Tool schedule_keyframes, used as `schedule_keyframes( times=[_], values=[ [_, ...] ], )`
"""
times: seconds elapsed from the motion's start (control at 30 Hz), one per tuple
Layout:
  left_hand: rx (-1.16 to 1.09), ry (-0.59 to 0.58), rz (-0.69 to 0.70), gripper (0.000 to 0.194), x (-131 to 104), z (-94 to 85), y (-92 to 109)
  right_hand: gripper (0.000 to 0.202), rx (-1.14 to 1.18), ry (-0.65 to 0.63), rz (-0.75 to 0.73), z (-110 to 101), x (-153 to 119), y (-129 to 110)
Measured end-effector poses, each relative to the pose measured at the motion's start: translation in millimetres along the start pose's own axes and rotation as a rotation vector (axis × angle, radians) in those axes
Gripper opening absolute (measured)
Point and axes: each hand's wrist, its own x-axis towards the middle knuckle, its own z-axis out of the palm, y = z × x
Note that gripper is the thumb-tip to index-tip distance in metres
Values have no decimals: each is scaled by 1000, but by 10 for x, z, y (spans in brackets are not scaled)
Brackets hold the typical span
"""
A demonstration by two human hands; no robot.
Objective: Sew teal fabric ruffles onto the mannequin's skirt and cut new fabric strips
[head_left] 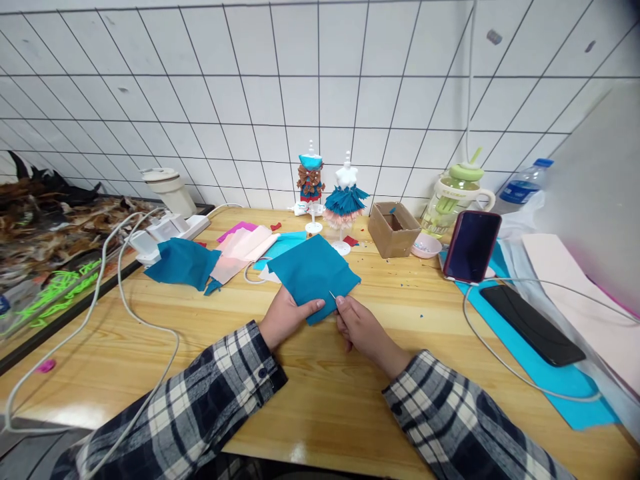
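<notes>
A dark teal sheet (315,270) is held above the wooden table in front of me. My left hand (290,316) grips its lower left part, thumb on top and the other fingers hidden beneath. At the sheet's lower right edge, my right hand (357,323) pinches a thin, needle-like object (333,295), whose tip lies over the sheet. Behind the sheet stand two small white mannequins. The right one (347,176) wears a teal and pink frilled skirt, the left one (311,177) a teal, brown and red outfit.
More teal fabric (183,262) and pink sheets (243,250) lie left, beside a power strip (187,227). A cardboard box (394,230), a pink dish (427,246), a green-lidded bottle (453,197) and a propped phone (471,246) stand right. Cables (175,333) cross both sides.
</notes>
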Motion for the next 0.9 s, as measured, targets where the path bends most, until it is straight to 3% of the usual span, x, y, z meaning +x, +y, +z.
schedule_keyframes(
  times=[0.4,0.9],
  values=[
    [3,3,41,75,17,-17,-31,39,67,-21,10,7,2,18],
    [30,13,37,78,6,-13,-25,40,-24,7,-19,-11,-7,11]
  ],
)
